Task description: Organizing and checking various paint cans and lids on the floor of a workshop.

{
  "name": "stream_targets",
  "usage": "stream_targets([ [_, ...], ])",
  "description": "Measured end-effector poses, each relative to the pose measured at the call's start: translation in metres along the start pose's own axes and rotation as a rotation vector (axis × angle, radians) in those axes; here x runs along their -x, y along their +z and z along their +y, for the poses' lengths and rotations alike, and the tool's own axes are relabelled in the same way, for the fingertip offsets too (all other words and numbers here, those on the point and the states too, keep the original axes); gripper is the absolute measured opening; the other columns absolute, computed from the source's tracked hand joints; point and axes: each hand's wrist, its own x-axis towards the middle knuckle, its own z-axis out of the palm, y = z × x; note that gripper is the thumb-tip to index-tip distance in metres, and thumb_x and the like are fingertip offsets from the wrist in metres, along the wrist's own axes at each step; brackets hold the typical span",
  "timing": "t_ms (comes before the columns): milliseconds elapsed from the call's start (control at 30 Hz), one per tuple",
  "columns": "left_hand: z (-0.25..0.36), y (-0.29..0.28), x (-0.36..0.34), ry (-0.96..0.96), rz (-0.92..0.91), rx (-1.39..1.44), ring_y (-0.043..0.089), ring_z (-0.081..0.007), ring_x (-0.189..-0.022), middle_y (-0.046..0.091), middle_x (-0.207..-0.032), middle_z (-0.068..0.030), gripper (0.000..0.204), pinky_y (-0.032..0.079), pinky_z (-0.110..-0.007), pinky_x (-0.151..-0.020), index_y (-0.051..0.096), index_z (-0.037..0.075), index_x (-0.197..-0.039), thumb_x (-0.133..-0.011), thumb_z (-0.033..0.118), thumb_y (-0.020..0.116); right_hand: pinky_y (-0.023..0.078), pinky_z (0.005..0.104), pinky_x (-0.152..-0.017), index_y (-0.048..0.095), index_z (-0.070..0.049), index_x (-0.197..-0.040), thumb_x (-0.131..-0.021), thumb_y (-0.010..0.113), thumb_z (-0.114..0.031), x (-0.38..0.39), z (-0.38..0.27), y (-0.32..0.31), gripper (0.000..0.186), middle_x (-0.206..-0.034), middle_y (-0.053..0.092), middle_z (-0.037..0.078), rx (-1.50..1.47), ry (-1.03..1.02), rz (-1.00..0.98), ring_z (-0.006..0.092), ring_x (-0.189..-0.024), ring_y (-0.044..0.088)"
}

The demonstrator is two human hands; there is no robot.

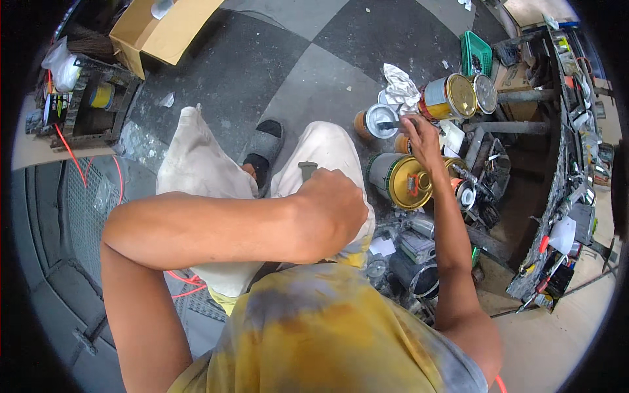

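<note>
My left hand is closed in a fist over my right thigh. From it sticks the end of a flat grey-green tool; the rest is hidden in the fingers. Out to the right, my right hand grips a dark flat spatula. Its tip reaches into an open round tub of pale grey paste on the floor. Close beside the tub lies a crumpled white cloth. Just nearer me is a large can with a gold lid, lying tilted toward me in this view.
More cans and a green basket stand beyond the right hand. A cluttered, paint-crusted bench runs along the right. At far left are a cardboard box, a dark rack and a red hose.
</note>
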Motion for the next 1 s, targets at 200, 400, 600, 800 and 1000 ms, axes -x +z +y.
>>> stream_targets([
  [200, 0.005, 0.004, -0.005, 0.029, -0.026, -0.032, 0.063, -0.0276, -0.086, 0.064, -0.089, -0.0192, 0.019, 0.053, -0.037, -0.071, 0.065, -0.005, -0.091, -0.078, 0.009, 0.058, 0.051, 0.0328, -0.07, 0.068, -0.002, -0.104, -0.094, 0.061, -0.021, -0.006, -0.007, -0.014, 0.022, -0.084, 0.069, 0.017, 0.356, -0.191, -0.036, 0.0246, -0.074, 0.067],
  [400, 0.007, 0.004, -0.007, 0.029, -0.008, 0.009, 0.062, -0.0277, -0.087, 0.063, -0.09, -0.0194, 0.021, 0.053, -0.037, -0.07, 0.064, -0.005, -0.092, -0.078, 0.009, 0.058, 0.051, 0.0345, -0.071, 0.068, -0.002, -0.104, -0.093, 0.062, -0.021, -0.01, -0.005, -0.002, 0.022, -0.087, 0.069, 0.017, 0.205, -0.062, -0.047, 0.0273, -0.075, 0.067],
  [600, 0.008, 0.005, -0.004, 0.009, 0.003, 0.05, 0.062, -0.0286, -0.087, 0.063, -0.09, -0.0196, 0.021, 0.053, -0.037, -0.07, 0.064, -0.006, -0.092, -0.078, 0.008, 0.058, 0.051, 0.034, -0.072, 0.067, -0.002, -0.104, -0.094, 0.061, -0.022, -0.015, -0.003, -0.013, 0.024, -0.088, 0.069, 0.016, 0.35, -0.214, -0.06, 0.0273, -0.077, 0.067],
  [800, 0.008, 0.008, -0.004, 0.032, 0.024, 0.055, 0.062, -0.03, -0.086, 0.063, -0.09, -0.0207, 0.02, 0.052, -0.039, -0.07, 0.063, -0.007, -0.09, -0.078, 0.006, 0.056, 0.051, 0.0354, -0.073, 0.067, -0.003, -0.104, -0.093, 0.062, -0.023, -0.016, 0.002, -0.004, 0.023, -0.09, 0.069, 0.018, 0.259, -0.18, -0.019, 0.0302, -0.08, 0.067],
  [1000, 0.008, 0.01, -0.001, 0.025, 0.021, 0.059, 0.062, -0.0304, -0.086, 0.063, -0.09, -0.0215, 0.02, 0.051, -0.04, -0.069, 0.063, -0.007, -0.09, -0.078, 0.007, 0.056, 0.052, 0.0362, -0.072, 0.067, -0.003, -0.103, -0.093, 0.061, -0.022, -0.015, -0.011, -0.015, 0.023, -0.092, 0.069, 0.017, 0.368, -0.163, -0.091, 0.0305, -0.082, 0.068],
])
